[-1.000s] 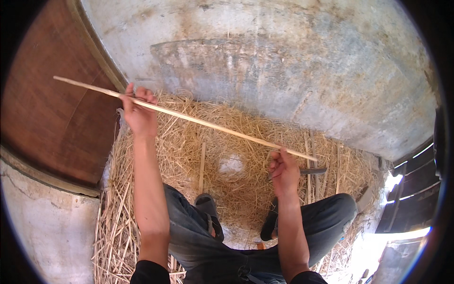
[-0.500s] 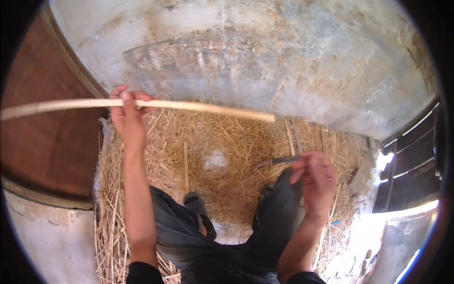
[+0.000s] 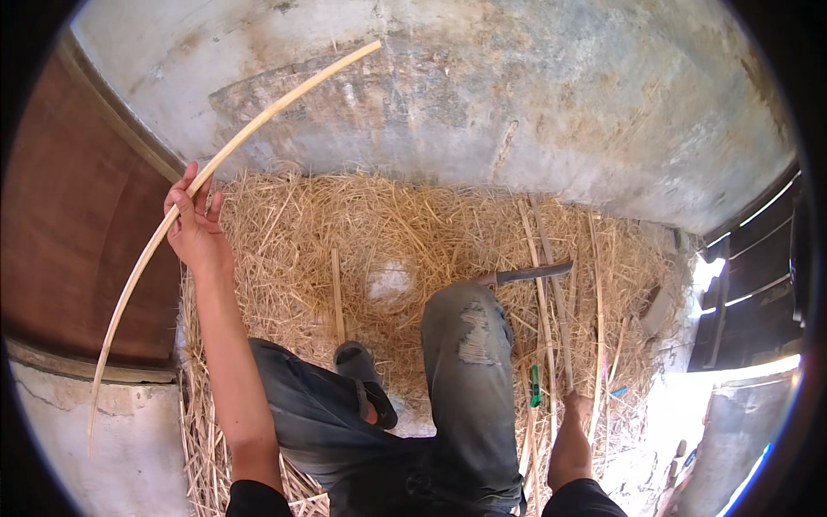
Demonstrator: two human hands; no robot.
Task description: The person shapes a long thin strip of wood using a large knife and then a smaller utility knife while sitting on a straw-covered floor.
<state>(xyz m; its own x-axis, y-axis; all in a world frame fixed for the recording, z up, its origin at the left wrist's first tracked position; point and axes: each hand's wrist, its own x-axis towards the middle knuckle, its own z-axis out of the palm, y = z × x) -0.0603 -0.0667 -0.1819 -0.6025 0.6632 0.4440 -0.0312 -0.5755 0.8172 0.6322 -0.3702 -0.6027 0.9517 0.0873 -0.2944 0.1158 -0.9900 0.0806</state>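
Note:
My left hand (image 3: 196, 220) is closed around a long, pale, thin wooden strip (image 3: 267, 115), pinched between thumb and fingers. The strip appears curved; its upper end is in front of the wall and its lower end hangs down at the left. On the right, my right hand (image 3: 579, 403) reaches low beside my knee, at the end of some thin strips (image 3: 545, 314) lying on the straw. Its fingers are too small and hidden to read. Close by lies a green object (image 3: 536, 386), perhaps a small cutter. A long-bladed knife (image 3: 534, 272) rests beyond my raised right knee.
Straw (image 3: 379, 215) covers the floor up to a stained, pale wall (image 3: 482, 103). A brown wooden panel (image 3: 86, 215) stands at the left. Another short strip (image 3: 338, 293) lies on the straw. Dark slats (image 3: 749, 276) and a small blue item (image 3: 618, 391) are on the right.
My left hand has shifted left, and its strip has swung from level to steeply slanted. My right hand has dropped to the floor at the right. My right knee has moved and the green object shows.

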